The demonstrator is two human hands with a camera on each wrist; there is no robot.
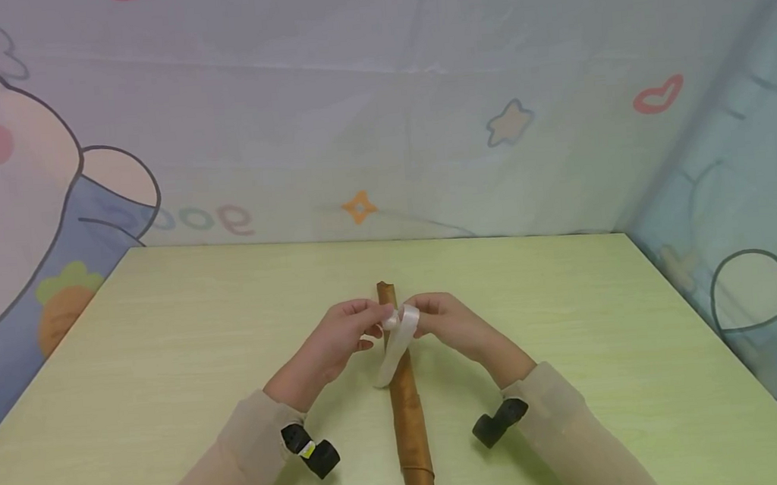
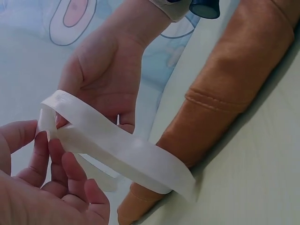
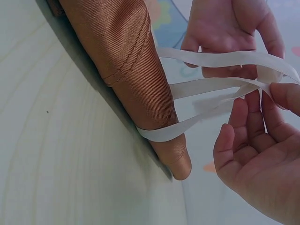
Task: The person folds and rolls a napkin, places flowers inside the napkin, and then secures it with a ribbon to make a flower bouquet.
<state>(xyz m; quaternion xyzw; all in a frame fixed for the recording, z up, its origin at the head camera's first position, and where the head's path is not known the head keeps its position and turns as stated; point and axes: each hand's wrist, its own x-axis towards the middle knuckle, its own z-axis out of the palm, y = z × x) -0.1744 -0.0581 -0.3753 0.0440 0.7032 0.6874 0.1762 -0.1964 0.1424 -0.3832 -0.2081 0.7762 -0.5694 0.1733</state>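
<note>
A long, narrow roll of brown cloth [image 1: 407, 416] lies lengthwise on the table, tapering toward its far end. Round that far part runs a white ribbon [image 1: 398, 346], whose loop and strands rise above the roll in both wrist views. My left hand [image 1: 344, 337], on the roll's left side, pinches the ribbon [image 2: 108, 140] between thumb and fingertips. Opposite it, my right hand [image 1: 460, 328] also pinches the ribbon [image 3: 220, 59] with thumb and index finger. The hands nearly meet above the roll. Where the strands cross between the fingertips is partly hidden.
The pale wooden table [image 1: 164, 351] reaches back to a printed cloth backdrop [image 1: 352, 123], with another cloth side on the right. A small black camera sits on each wrist, the left camera [image 1: 312, 450] and the right camera [image 1: 498, 422] hanging beside the roll.
</note>
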